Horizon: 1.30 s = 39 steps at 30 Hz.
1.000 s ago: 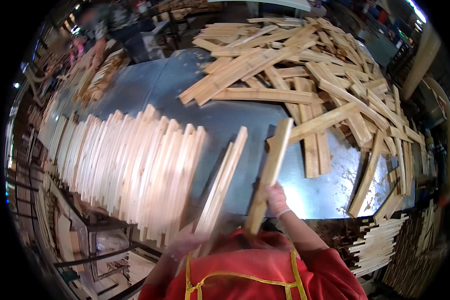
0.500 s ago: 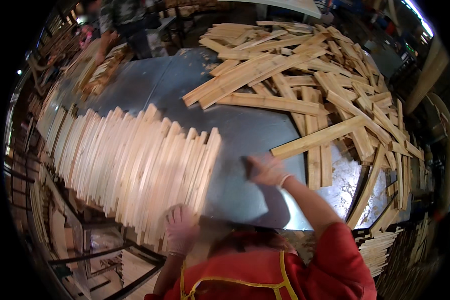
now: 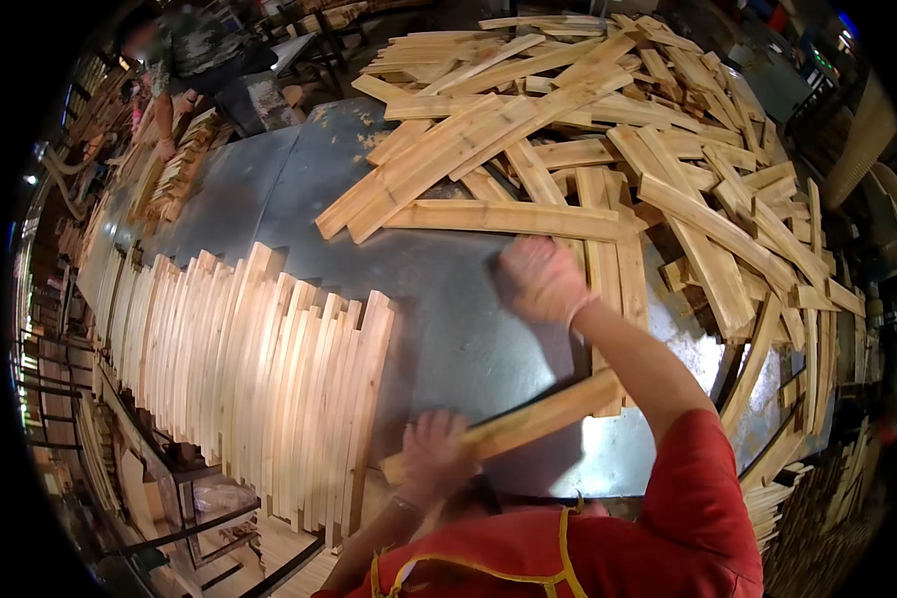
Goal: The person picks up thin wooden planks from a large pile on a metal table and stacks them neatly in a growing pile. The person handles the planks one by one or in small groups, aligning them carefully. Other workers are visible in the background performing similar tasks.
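Observation:
My left hand (image 3: 434,456), in a pale glove, is closed around one end of a wooden board (image 3: 543,419). The board slants up to the right across the near edge of the metal table (image 3: 439,339). My right hand (image 3: 543,281), also gloved, hovers over the table just below a long board (image 3: 508,217) of the loose pile; motion smears its fingers, and whether they grip anything is hidden. To the left stands a tight row of pale boards (image 3: 259,369), set side by side with uneven far ends.
A heap of loose boards (image 3: 668,189) covers the far and right part of the table, crossing at many angles. Another person (image 3: 199,60) stands at the far left, with a hand by a small stack of boards (image 3: 184,164). A dark metal frame (image 3: 184,508) is below the row.
My left hand has left the row's end and moved right, now holding a board that lay at the heap's near edge. My right hand has moved away from that board, toward the heap.

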### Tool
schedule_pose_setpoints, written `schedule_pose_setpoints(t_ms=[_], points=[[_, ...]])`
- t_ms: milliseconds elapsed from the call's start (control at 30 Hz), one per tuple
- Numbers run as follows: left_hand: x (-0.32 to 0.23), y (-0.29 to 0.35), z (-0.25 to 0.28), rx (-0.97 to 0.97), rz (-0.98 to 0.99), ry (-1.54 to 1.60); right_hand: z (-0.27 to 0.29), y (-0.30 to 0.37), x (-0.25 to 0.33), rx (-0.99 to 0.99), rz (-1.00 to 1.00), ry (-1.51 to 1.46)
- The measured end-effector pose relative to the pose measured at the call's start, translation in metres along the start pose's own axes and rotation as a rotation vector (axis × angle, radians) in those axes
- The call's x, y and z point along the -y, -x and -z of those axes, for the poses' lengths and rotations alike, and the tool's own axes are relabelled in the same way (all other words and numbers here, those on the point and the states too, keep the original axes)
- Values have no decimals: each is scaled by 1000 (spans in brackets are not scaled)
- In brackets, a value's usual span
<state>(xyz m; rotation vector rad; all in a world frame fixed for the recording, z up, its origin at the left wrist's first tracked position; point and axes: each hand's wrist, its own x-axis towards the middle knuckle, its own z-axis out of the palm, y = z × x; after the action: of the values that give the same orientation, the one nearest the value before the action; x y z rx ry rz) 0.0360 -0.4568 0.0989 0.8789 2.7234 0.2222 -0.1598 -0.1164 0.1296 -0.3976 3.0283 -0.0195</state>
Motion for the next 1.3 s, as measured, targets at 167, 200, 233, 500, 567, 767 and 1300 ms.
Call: schedule_pose_setpoints(t_ms=[167, 200, 233, 500, 567, 767, 1300], points=[[-12, -5, 13, 131, 33, 50, 14, -45, -77, 35, -285, 54], [-9, 3, 16, 148, 74, 137, 22, -36, -78, 131, -251, -19], [-6, 15, 18, 190, 180, 256, 29, -25, -70, 182, -206, -89], [44, 105, 19, 19, 735, 1490, -19, 136, 87, 577, -195, -1262], [56, 116, 16, 5, 711, 1428, -43, 161, 148, 683, -189, -901], [83, 116, 9, -331, 430, 229, -59, 131, 345, 633, -6, -857], [20, 68, -7, -68, 110, 77, -48, 187, 51, -195, -674, -77]])
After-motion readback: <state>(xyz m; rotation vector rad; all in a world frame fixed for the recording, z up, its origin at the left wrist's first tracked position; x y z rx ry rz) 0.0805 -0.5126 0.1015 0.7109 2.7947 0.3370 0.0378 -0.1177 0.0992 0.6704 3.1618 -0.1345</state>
